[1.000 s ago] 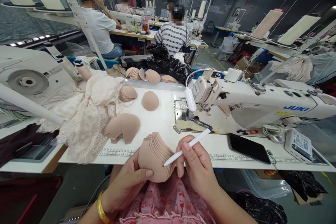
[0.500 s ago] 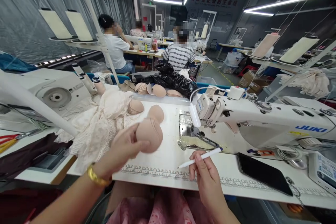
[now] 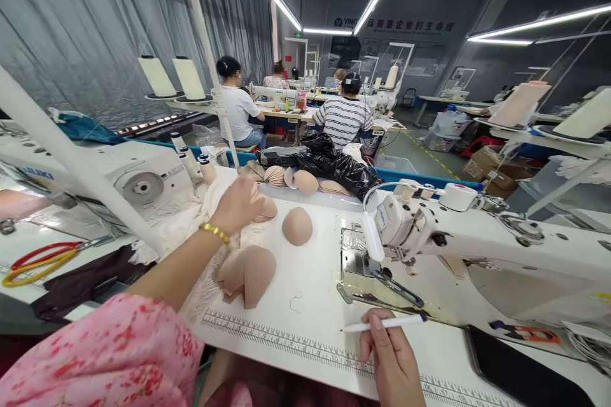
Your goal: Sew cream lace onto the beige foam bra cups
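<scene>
My left hand (image 3: 240, 202) reaches far across the white table (image 3: 310, 305), fingers curled over a stack of beige bra cups (image 3: 266, 208) beside a heap of cream lace (image 3: 191, 229). A gold bangle (image 3: 214, 231) sits on that wrist. My right hand (image 3: 389, 353) rests near the table's front edge, pinching a white pen (image 3: 386, 324) that points left. A single beige cup (image 3: 297, 226) stands dome up in mid-table. Nearer me lies a folded pile of cups (image 3: 247, 270).
A white sewing machine (image 3: 477, 248) fills the right side, its needle plate (image 3: 363, 264) ahead of my right hand. A black phone (image 3: 520, 372) lies at the front right. More cups (image 3: 296, 179) and a black bag (image 3: 334, 165) sit at the back. Two people sew beyond.
My left hand carried the stack of cups from my lap out to the far left pile by the lace. My right hand kept the pen and stayed near the table's front edge.
</scene>
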`<state>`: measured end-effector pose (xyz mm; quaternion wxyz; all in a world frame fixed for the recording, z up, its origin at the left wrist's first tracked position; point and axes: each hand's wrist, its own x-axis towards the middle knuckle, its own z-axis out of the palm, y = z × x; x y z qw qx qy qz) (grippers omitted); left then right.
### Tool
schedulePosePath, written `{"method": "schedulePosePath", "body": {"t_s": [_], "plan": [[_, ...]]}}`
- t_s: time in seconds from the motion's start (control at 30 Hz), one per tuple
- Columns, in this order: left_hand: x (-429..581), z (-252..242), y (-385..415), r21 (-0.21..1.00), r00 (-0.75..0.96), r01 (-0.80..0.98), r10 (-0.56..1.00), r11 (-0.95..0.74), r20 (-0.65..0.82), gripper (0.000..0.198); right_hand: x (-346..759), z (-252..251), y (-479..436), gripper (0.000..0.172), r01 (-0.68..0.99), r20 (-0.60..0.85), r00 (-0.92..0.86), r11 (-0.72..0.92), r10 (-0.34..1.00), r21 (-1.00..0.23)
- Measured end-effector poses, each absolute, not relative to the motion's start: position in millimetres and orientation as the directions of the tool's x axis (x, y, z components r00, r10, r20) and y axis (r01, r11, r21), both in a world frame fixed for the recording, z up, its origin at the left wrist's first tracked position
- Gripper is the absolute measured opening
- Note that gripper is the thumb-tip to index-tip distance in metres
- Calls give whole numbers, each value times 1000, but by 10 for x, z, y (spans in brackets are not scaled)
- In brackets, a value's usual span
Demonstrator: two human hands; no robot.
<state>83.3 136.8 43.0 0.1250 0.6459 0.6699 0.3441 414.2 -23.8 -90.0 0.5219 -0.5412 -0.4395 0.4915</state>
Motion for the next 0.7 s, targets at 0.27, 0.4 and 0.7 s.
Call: {"method": "schedulePosePath", "body": {"t_s": [0.27,0.4,0.7], "plan": [[1075,-317,178,250,74,964,993,-95,93,64,3838,-952,-139,33,309,264,-212,321,941,-895],[1156,-537,-81,313,158,932,982,-183,104,57,3579,-835,-159,29,257,275,-541,467,795,-846],[1214,-654,-428,453,121,874,981,-177,152,74,3550,-742,-222,34,251,141,-270,211,953,-945]]}}
